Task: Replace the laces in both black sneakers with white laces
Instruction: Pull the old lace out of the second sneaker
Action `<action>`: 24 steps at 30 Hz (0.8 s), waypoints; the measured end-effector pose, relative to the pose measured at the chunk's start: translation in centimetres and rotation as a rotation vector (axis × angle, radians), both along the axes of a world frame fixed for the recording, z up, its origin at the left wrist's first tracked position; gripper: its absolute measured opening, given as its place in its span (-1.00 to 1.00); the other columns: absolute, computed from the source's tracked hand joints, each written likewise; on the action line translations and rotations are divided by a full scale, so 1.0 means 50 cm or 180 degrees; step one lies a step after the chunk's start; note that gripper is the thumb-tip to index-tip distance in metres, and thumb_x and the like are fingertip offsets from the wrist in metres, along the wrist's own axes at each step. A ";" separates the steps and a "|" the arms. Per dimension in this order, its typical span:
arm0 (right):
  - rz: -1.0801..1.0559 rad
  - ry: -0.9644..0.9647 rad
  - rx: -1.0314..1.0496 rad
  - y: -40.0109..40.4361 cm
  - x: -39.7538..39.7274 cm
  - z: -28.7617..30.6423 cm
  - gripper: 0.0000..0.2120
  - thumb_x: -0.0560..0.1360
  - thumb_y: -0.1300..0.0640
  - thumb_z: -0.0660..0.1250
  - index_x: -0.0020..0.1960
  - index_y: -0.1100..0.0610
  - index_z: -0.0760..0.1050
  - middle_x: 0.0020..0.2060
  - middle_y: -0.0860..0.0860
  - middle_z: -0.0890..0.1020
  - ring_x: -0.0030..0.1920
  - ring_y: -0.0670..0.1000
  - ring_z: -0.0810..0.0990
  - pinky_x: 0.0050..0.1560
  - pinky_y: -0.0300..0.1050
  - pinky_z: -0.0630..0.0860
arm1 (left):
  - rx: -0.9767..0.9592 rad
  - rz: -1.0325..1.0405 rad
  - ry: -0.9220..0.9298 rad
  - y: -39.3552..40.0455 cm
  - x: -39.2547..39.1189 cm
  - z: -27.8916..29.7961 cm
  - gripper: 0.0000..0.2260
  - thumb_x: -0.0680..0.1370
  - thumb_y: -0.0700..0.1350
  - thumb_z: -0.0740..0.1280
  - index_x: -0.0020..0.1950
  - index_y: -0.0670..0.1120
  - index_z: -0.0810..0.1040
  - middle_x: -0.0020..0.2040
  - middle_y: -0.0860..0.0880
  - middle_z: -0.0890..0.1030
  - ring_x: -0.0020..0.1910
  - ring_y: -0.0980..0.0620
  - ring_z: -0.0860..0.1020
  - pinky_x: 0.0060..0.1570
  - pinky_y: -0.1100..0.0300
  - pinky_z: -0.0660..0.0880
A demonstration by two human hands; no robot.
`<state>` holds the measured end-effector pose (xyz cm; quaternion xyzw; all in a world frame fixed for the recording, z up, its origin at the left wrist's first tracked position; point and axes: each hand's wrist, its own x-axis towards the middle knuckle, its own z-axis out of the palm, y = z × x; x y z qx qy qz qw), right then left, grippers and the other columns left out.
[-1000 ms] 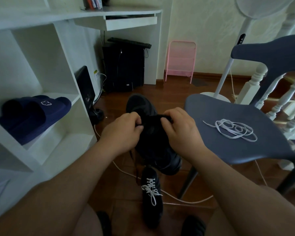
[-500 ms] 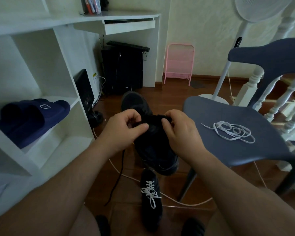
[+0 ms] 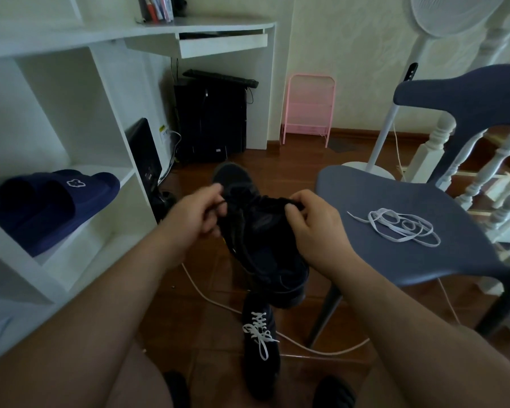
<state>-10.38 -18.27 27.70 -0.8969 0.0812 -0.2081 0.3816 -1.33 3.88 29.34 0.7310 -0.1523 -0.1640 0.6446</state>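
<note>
- My left hand [image 3: 199,214] is curled at the left edge of the black fabric sneaker [image 3: 259,240] I'm holding up, fingertips pinching something dark at the lace area. It looks like the old black lace, but it's too dark to confirm.
- My right hand [image 3: 312,228] grips the sneaker's collar on the right side, thumb and fingers hooked over the rim.
- The held sneaker's long axis runs away from me: toe far and up-left, heel near and low. Both hands sit at mid-shoe, one on each side.
- No white shows on the held sneaker, so I judge it still needs relacing.
- The loose white flat lace [image 3: 395,226] lies coiled on the blue-grey plastic chair seat [image 3: 374,198], just right of the held sneaker. My right hand is nearer, so that's the one to reach.
- The second black sneaker with a white lace already threaded [image 3: 259,340] stands on the floor directly below the held one, so that one looks done.
- Containers: the white shelf unit [image 3: 71,119], well left of the sneaker, holds dark blue slide sandals [image 3: 56,204] in one cubby.
</note>
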 end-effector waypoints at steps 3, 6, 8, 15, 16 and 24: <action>0.0098 -0.0144 -0.0586 0.009 -0.002 -0.003 -0.88 0.69 0.03 0.22 0.02 0.02 0.48 -0.13 -0.11 0.52 -0.14 -0.11 0.48 -0.14 -0.10 0.41 | 0.1475 -0.0113 -0.1339 -0.005 -0.013 -0.021 -0.62 0.64 0.34 0.20 -0.05 0.09 0.61 -0.23 0.08 0.62 -0.21 0.11 0.60 -0.12 0.04 0.51; 0.0105 -0.0211 -0.0690 0.017 0.001 -0.003 -0.90 0.68 0.03 0.22 0.01 0.00 0.45 -0.11 -0.11 0.49 -0.13 -0.11 0.46 -0.12 -0.10 0.40 | 0.2112 -0.0123 -0.1840 -0.018 -0.020 -0.027 -0.76 0.63 0.31 0.25 0.00 0.18 0.54 -0.16 0.13 0.61 -0.19 0.20 0.56 -0.19 0.08 0.51; 0.0114 -0.0260 -0.0842 0.019 0.002 -0.005 -0.90 0.69 0.04 0.22 0.01 0.01 0.44 -0.10 -0.10 0.49 -0.13 -0.09 0.46 -0.11 -0.09 0.41 | 0.2123 -0.0335 -0.1845 -0.022 -0.018 -0.033 -0.79 0.69 0.22 0.21 -0.04 0.16 0.50 -0.22 0.07 0.57 -0.28 0.14 0.53 -0.25 0.05 0.46; -0.0231 -0.0217 -0.0344 -0.017 0.006 0.000 -0.85 0.70 0.08 0.21 0.00 0.09 0.48 -0.15 -0.07 0.51 -0.12 -0.03 0.47 -0.10 -0.07 0.35 | 0.1567 0.1649 -0.1127 0.020 0.038 -0.006 -0.83 0.65 -0.02 0.24 -0.12 0.00 0.49 -0.16 -0.08 0.56 -0.22 -0.09 0.52 -0.21 0.02 0.46; -0.0250 -0.0251 -0.0372 -0.019 0.004 0.001 -0.85 0.70 0.07 0.21 0.01 0.10 0.48 -0.14 -0.05 0.52 -0.11 -0.02 0.48 -0.09 -0.05 0.36 | 0.1782 0.1850 -0.1133 0.042 0.052 -0.007 -0.84 0.61 -0.01 0.27 -0.14 0.00 0.50 -0.17 -0.08 0.57 -0.21 -0.09 0.54 -0.20 0.01 0.50; -0.0212 -0.0422 -0.0568 0.001 -0.008 0.008 -0.87 0.69 0.04 0.20 0.06 0.06 0.48 -0.06 -0.06 0.52 -0.07 -0.04 0.48 -0.03 0.00 0.46 | 0.1167 0.0695 -0.1511 0.018 0.026 -0.020 -0.83 0.69 0.14 0.26 0.14 0.12 0.59 0.05 0.07 0.63 0.01 0.08 0.59 -0.03 0.08 0.54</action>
